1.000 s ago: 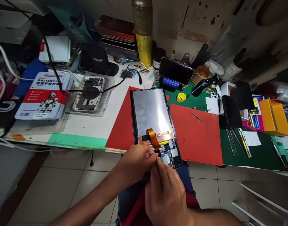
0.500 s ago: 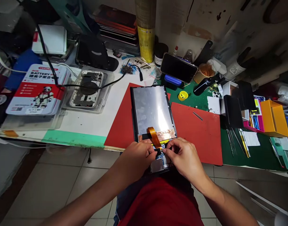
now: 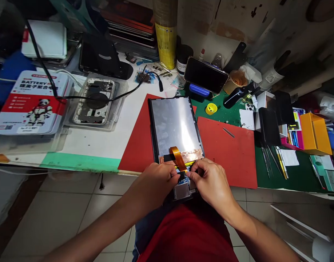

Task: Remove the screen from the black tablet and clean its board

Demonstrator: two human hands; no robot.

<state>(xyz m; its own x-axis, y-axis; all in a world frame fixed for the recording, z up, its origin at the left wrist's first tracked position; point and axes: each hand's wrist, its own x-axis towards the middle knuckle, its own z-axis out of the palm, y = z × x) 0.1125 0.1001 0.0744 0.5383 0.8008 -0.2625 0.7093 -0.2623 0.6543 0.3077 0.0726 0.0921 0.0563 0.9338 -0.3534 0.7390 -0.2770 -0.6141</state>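
An opened tablet (image 3: 174, 122) shows its silvery back plate, with its lower end jutting over the table's front edge toward my body. An orange ribbon cable (image 3: 178, 158) loops across a copper strip (image 3: 193, 154) down to the blue circuit board (image 3: 185, 179). My left hand (image 3: 160, 180) is closed at the board's left side, its fingertips by a small black piece. Opposite it, my right hand (image 3: 212, 180) pinches close to the lower end of the ribbon cable. Whatever lies between the fingertips of either hand is too small to make out.
Under the tablet lies a red mat (image 3: 227, 153). To the left are a battery tin (image 3: 33, 103) and a phone frame (image 3: 93, 102) in a clear case, crossed by a black cable (image 3: 123, 95). A propped phone (image 3: 205, 75) stands behind; tweezers (image 3: 265, 160) lie right.
The whole view has shifted slightly, with the left-side things moving leftward. Both hands stay at the ribbon cable's lower end; the right fingertips have moved a little.
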